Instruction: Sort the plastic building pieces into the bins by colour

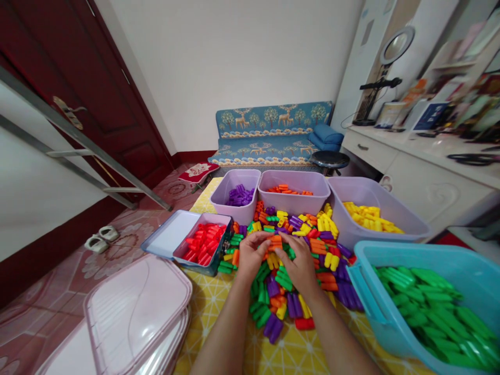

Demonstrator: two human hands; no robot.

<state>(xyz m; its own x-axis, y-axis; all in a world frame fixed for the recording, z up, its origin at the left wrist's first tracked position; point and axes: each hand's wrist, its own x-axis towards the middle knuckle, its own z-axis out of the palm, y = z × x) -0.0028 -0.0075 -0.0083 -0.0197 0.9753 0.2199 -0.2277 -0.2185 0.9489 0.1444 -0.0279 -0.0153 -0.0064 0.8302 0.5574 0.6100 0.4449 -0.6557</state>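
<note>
My left hand (pixel 251 256) and my right hand (pixel 300 265) meet over a heap of mixed plastic tube pieces (pixel 297 260) on a yellow tablecloth (pixel 219 312). Between the fingertips of both hands sits a small bunch of orange pieces (pixel 275 242), pinched from either side. Green, purple, yellow and orange pieces lie under and around both hands.
Sorted bins ring the heap: red pieces in a pink box (pixel 203 245), purple in a lilac tub (pixel 234 200), orange in a second tub (pixel 294 195), yellow in a third (pixel 375 219), green in a blue basket (pixel 429 307). Pink lids (pixel 133 312) lie at the left.
</note>
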